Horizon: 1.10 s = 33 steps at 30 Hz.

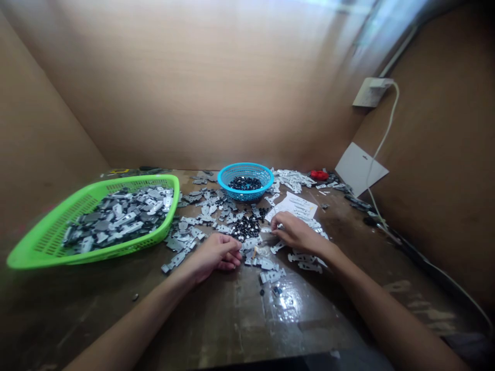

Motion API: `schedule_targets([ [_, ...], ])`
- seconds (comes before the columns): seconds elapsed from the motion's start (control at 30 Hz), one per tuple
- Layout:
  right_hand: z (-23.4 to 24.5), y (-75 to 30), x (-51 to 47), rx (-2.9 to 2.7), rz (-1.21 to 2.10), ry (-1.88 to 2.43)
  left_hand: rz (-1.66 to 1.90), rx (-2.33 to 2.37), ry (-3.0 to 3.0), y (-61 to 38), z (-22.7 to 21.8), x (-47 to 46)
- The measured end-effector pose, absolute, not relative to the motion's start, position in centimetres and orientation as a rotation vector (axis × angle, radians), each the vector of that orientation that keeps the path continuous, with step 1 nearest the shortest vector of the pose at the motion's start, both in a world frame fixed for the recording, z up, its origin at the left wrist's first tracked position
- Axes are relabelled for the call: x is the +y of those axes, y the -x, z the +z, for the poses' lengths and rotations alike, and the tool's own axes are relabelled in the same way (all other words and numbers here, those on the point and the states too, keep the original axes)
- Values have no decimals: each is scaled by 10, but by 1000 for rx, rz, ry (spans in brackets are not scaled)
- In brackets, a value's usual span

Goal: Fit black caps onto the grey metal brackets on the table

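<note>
My left hand (pixel 221 252) rests low over the table with its fingers curled in; whatever they may hold is hidden. To its right, my right hand (pixel 292 230) bends its thumb and fingers together at the end of a small light-grey flat part (pixel 266 230). Between and just beyond the hands lies a pile of small black round pieces (pixel 246 226). Many grey flat parts (pixel 184 238) are strewn around that pile, and more grey parts (pixel 305 262) lie under and beside my right wrist.
A green basket (pixel 172 219) full of grey parts stands at the left. Behind the pile is a blue basket (pixel 246 195) holding black pieces. A white paper sheet (pixel 309 207), a red object (pixel 319 175) and a white cable (pixel 390 123) are on the right. Board walls surround the table.
</note>
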State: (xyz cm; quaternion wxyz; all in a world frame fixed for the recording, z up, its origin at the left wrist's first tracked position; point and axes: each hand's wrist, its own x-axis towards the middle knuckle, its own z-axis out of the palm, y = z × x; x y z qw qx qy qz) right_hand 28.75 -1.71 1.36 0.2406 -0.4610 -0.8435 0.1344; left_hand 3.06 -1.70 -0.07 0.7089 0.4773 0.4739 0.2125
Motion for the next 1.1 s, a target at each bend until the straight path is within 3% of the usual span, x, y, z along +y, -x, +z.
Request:
schedule_targets([
  [0.17, 20, -284, -16, -1875, 517, 1370, 479, 1054, -1065, -31, 1, -17],
  [0.47, 24, -277, -21, -1446, 1165, 1234, 468, 1047, -1100, -31, -5, -16],
  [0.8, 21, -262, -32, -1422, 1378, 1205, 454, 1080, -1143, -35, 0, -20],
  [1.1, 10, -249, -33, -1549, 1283, 1220, 445, 1070, -1165, -34, -2, -19],
])
